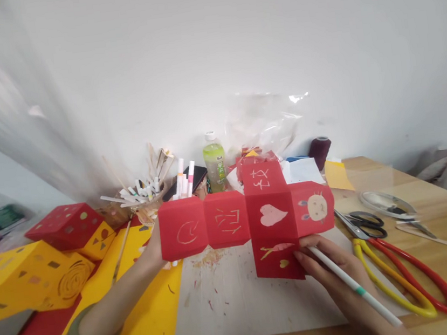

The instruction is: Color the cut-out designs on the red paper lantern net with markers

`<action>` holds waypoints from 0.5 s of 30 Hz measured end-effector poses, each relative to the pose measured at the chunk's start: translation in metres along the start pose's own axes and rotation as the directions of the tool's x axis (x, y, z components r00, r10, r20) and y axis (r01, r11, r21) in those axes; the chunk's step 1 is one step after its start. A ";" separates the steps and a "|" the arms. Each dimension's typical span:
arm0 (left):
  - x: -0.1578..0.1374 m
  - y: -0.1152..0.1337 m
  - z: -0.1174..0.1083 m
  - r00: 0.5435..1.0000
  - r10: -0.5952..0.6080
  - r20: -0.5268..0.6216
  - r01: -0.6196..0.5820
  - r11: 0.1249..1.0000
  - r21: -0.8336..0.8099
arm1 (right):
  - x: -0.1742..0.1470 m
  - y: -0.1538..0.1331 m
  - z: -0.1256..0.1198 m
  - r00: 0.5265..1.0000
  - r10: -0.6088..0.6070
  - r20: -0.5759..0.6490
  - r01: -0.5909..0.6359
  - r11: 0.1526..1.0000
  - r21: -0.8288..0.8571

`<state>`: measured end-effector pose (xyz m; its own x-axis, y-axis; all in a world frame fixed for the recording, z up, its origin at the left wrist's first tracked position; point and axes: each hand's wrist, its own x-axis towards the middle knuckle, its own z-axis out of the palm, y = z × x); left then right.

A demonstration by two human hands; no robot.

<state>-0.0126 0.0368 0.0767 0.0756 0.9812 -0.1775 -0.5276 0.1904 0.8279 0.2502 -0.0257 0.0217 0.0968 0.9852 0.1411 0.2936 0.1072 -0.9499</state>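
An unfolded red paper box cutout [228, 221] hangs in front of me above the table, its cross-shaped panels creased. Its faces carry a pink heart, an animal head, a carrot with a small yellow heart, and characters drawn in outline. My left hand [157, 243] grips the left end panel, most of its fingers hidden behind the paper. With thumb and fingers, my right hand [333, 262] pinches the lower right edge near the carrot panel. A white marker [354, 284] with a green band also lies in that hand, slanting down to the right.
Red-handled scissors [415, 269] and a tape roll [388, 205] lie at right. Yellow boxes [20, 274] and a red box [61, 225] stand at left. Behind are a green bottle [215, 163] and a thread spool [320, 151]. Scraps dot the white sheet [226, 319].
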 end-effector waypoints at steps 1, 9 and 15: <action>0.000 0.001 0.003 1.000 -0.011 -0.014 0.011 1.000 0.005 | -0.001 0.000 0.000 1.000 -0.012 -0.008 0.012 1.000 -0.025; -0.011 0.014 0.022 0.996 0.085 -0.039 -0.073 0.967 0.243 | -0.005 0.004 -0.003 0.994 -0.103 -0.020 0.098 0.979 -0.180; -0.006 0.012 0.016 0.971 0.229 0.063 -0.232 0.860 0.454 | -0.011 0.000 -0.005 0.981 -0.189 -0.040 0.170 0.944 -0.283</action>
<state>-0.0059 0.0340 0.0956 0.0059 0.9987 0.0503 -0.0876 -0.0496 0.9949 0.2536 -0.0370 0.0216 0.0775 0.9412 0.3290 0.5624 0.2312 -0.7939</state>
